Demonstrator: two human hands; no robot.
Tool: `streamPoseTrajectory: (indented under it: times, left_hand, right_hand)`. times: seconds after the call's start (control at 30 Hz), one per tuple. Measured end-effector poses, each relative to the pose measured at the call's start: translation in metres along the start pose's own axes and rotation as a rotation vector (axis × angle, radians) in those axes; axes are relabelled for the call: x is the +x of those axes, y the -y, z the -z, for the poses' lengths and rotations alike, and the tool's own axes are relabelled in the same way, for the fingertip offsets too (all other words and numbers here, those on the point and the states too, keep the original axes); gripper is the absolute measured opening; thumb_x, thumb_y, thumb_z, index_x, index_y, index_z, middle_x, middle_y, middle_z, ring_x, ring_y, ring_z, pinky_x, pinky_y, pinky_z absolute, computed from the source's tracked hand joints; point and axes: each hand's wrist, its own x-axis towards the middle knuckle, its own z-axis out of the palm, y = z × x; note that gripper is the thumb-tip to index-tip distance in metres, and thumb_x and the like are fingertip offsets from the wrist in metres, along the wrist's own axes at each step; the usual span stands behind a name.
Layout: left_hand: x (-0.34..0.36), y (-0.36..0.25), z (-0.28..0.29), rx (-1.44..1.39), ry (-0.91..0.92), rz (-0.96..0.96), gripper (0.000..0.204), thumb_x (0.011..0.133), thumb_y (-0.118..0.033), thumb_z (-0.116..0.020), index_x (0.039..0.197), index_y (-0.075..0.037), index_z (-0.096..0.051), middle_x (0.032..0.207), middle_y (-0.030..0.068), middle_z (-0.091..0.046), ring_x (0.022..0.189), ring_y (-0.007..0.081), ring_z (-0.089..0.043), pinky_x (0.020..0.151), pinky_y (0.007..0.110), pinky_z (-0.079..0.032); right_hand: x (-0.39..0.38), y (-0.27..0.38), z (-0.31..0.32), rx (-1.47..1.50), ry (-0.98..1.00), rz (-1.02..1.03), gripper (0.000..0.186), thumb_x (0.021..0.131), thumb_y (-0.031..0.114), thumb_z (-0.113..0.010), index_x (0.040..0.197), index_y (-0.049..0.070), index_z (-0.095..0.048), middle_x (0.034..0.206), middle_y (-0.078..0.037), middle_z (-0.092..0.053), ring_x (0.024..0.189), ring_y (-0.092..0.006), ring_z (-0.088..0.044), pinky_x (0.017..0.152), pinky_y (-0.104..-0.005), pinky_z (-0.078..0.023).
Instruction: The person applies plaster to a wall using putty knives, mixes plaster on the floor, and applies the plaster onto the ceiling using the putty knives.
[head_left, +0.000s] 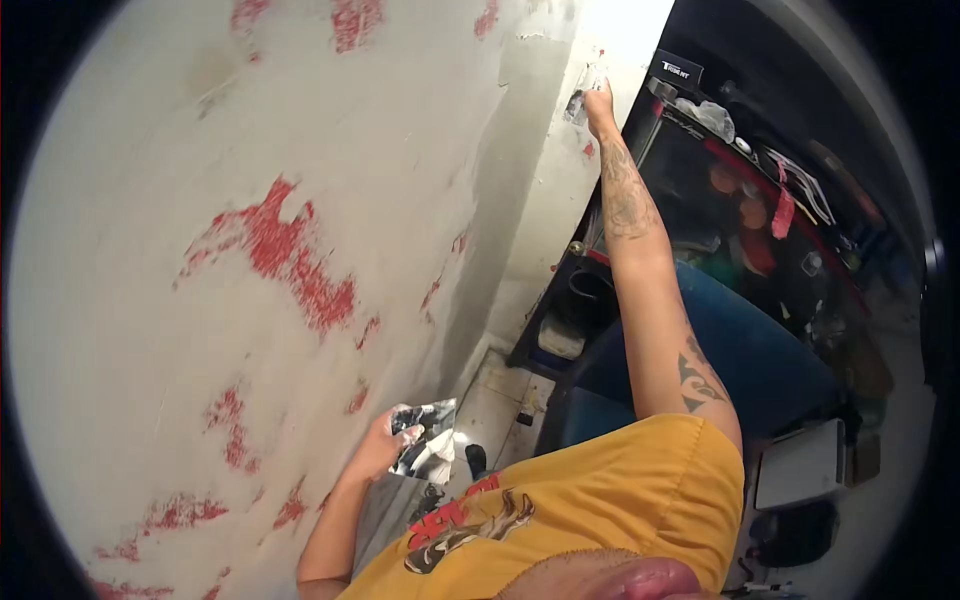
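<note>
My left hand [376,450] is low, beside the wall [370,150], with its fingers [410,434] closed on the edge of a shiny plate [428,467]. The thumb lies over the plate's face, with white smears on it; the plate is squarish, dark and pale in patches, and tilted toward me. My right arm [645,275] is stretched far up and away, tattooed along its length. At its end my right hand [600,108] is at the white wall strip [545,190] by the corner, its fingers drawn in narrow around a flat scraper [577,106]; it is small from here, so I can't be sure of its exact shape or how firmly it meets the surface. Rough red patches [285,240] break up the pale wall on my left. To the right of my arm stands a dark desk [690,175] with a clear bag [714,120] and a pink strip [782,214] on it. A blue chair [740,345] sits in front, and my yellow shirt [610,490] fills the lower middle.
</note>
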Motion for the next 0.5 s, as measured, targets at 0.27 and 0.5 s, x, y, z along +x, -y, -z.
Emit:
streamPoseTrajectory:
  times: [0.27,0.5]
  left_hand:
    - [0.011,-0.011,-0.001,-0.083,-0.006,0.071,0.013,0.075,-0.004,-0.056,0.087,-0.003,-0.049,0.075,-0.0030,-0.050,0.069,0.0062,-0.045,0.065,0.021,-0.039]
    - [0.010,-0.006,0.003,-0.054,-0.055,-0.008,0.014,0.078,-0.005,-0.053,0.090,-0.001,-0.049,0.076,-0.0016,-0.051,0.070,0.0057,-0.046,0.065,0.021,-0.039]
  right_hand:
    - [0.044,-0.024,-0.034,-0.267,-0.065,0.122,0.037,0.067,-0.002,-0.038,0.104,-0.005,-0.044,0.093,-0.010,-0.052,0.083,-0.0176,-0.049,0.073,-0.0275,-0.040]
    - [-0.004,0.037,-0.098,-0.238,0.031,0.079,0.043,0.062,0.000,-0.042,0.104,-0.002,-0.044,0.081,-0.006,-0.049,0.067,-0.0123,-0.046,0.060,-0.0223,-0.039]
